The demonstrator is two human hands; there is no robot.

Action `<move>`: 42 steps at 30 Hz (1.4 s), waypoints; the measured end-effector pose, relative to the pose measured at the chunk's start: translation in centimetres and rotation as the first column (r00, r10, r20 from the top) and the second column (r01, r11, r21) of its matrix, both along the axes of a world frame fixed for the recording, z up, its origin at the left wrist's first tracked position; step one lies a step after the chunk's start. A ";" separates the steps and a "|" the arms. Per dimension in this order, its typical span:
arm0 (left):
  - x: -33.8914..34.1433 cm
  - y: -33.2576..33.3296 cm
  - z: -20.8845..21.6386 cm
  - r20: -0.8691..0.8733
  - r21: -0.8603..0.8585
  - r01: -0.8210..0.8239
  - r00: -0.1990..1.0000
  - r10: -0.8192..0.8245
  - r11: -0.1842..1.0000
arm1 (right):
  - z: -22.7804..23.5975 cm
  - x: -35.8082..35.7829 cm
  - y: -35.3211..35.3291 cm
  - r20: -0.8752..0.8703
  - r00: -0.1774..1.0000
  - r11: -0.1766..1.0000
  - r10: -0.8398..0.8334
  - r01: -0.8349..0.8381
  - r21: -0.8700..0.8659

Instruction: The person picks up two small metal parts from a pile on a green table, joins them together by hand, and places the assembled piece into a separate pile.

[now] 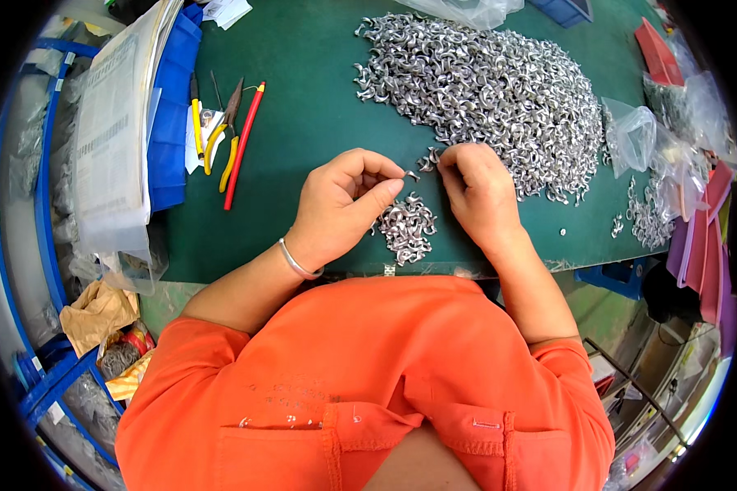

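Observation:
My left hand (336, 200) pinches a small curved silvery metal piece (412, 175) between thumb and forefinger, just above a small heap of like pieces (408, 229) near the table's front edge. Close by on the right, my right hand (479, 192) is closed, palm down, with its fingertips beside a few loose curved pieces (428, 159). Whatever those right fingers hold is hidden. Behind and right of that hand spreads a large pile of the same shiny curved metal pieces (499, 98).
On the green table (303, 74) lie yellow-handled pliers (231, 123), a red pencil-like stick (244, 147) and a yellow-handled tool (196, 123). A blue bin (172, 114) with papers stands left. Clear plastic bags (635, 135) and a red tray (657, 53) sit right.

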State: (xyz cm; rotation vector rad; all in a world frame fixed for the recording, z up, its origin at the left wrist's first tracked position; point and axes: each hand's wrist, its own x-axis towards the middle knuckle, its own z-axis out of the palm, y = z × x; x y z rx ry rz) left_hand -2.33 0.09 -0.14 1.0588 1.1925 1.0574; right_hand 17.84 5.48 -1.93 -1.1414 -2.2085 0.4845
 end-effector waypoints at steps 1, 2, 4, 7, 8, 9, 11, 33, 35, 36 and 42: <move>0.0 0.0 0.0 0.010 -0.007 -0.003 1.000 0.003 1.000 | 0.0 0.1 -0.1 -0.051 0.998 0.999 -0.025 0.023 -0.050; -0.1 0.0 0.0 0.019 -0.014 -0.005 1.000 0.006 1.000 | 0.0 0.1 -0.2 -0.101 0.994 0.994 -0.053 0.043 -0.101; 0.0 0.0 0.1 0.076 -0.045 -0.005 0.997 0.008 0.999 | 0.5 0.2 -0.6 -0.323 0.942 0.944 -0.090 -0.023 -0.329; 0.7 0.1 0.3 0.185 -0.093 0.014 0.983 0.004 0.996 | 0.9 0.0 -1.4 -0.574 0.811 0.877 -0.117 -0.187 -0.443; 0.9 0.2 0.4 0.200 -0.092 0.026 0.980 -0.007 0.995 | 1.2 -0.2 -1.8 -0.624 0.774 0.867 -0.108 -0.234 -0.440; 1.0 0.3 0.5 0.214 -0.092 0.040 0.977 -0.019 0.995 | 1.4 -0.4 -2.1 -0.673 0.732 0.856 -0.103 -0.279 -0.435; 1.1 0.3 0.8 0.193 -0.109 0.063 0.980 -0.041 0.992 | 1.2 -0.5 -2.4 -0.669 0.743 0.893 -0.025 -0.285 -0.350; 1.2 -0.5 0.7 0.193 -0.062 0.120 0.975 -0.106 0.991 | 1.1 -0.9 -2.8 -0.478 0.857 0.980 0.191 -0.139 0.142; 1.0 -0.6 0.2 0.114 0.013 0.128 0.985 -0.129 0.992 | 1.9 -0.7 -2.6 -0.394 0.877 0.960 0.277 -0.235 0.152; 0.8 -0.6 -0.3 0.032 0.068 0.143 0.989 -0.145 0.987 | 1.9 -0.8 -2.6 -0.428 0.859 0.960 0.280 -0.256 0.112; -0.5 -0.2 -1.2 -0.515 0.381 0.363 0.847 -0.131 0.850 | 0.7 0.7 -0.4 -0.143 0.990 0.998 -0.013 0.023 0.066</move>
